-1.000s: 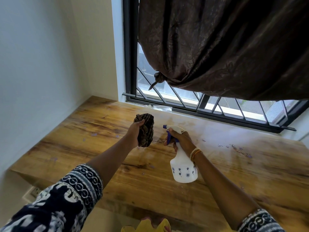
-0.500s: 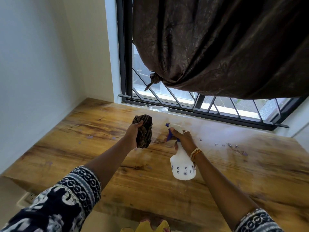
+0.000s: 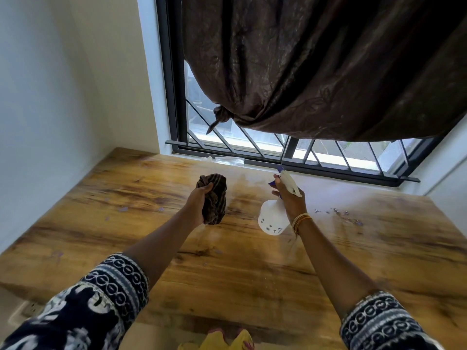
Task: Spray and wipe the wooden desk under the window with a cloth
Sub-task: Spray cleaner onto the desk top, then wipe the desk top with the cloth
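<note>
Above the long wooden desk [image 3: 252, 274] under the window, the left hand [image 3: 195, 208] clutches a soft, bunched brown striped cloth [image 3: 214, 199]; beside it the right hand [image 3: 290, 198] grips the white plastic spray bottle [image 3: 273, 218] (light, probably slick) at its neck

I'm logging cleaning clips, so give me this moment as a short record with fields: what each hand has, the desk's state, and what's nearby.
left hand: left hand grips a bunched striped cloth, held above the desk
right hand: right hand holds a white spray bottle, nozzle toward the window
desk: wooden desk, purple specks and droplets on it
behind: barred window, brown curtain knotted up
wiping: not yet begun
</note>
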Demonstrator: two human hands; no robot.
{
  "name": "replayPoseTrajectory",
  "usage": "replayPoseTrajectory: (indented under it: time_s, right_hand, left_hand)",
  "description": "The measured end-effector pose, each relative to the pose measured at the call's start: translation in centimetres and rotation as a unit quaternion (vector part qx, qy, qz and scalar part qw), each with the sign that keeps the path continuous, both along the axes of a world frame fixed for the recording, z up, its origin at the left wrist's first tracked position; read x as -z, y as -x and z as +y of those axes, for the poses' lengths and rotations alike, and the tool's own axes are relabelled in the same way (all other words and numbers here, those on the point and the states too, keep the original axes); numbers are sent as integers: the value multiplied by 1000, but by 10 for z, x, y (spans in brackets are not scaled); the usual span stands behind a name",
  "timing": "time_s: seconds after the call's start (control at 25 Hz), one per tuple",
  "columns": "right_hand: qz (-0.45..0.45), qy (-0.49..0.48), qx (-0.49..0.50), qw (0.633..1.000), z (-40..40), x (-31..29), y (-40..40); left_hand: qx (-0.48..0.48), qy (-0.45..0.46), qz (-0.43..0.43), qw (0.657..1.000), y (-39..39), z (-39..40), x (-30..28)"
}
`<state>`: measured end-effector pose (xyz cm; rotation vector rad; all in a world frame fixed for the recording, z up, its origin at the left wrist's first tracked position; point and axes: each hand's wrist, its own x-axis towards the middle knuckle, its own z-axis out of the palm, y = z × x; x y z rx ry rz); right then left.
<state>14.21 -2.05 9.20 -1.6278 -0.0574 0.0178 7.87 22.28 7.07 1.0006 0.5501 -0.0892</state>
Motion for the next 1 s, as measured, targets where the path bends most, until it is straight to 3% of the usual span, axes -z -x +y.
replayPoseTrajectory:
  time_s: [0.24, 0.52, 0.72, 0.84, 0.92, 1.0]
  right_hand:
    - [10, 19, 1, 1000, -6, 13, 6]
    - [6, 128, 21, 991, -9, 26, 16]
    - [5, 184, 260, 948, 14, 40, 67]
    - [17, 84, 216, 973, 44, 44, 95]
    - [100, -32, 113, 988, 64, 37, 96]
    - [228, -157, -10, 961, 80, 26, 94]
  left_hand:
    - [11, 6, 16, 1000, 4, 4, 8]
    - [12, -3, 23, 1000, 15, 7, 14]
    - [22, 15, 23, 999, 24, 3, 17]
    - [37, 24, 34, 998, 28, -1, 19]
    - [35, 31, 40, 998, 34, -4, 14]
    - [39, 37, 45, 998, 39, -7, 9]
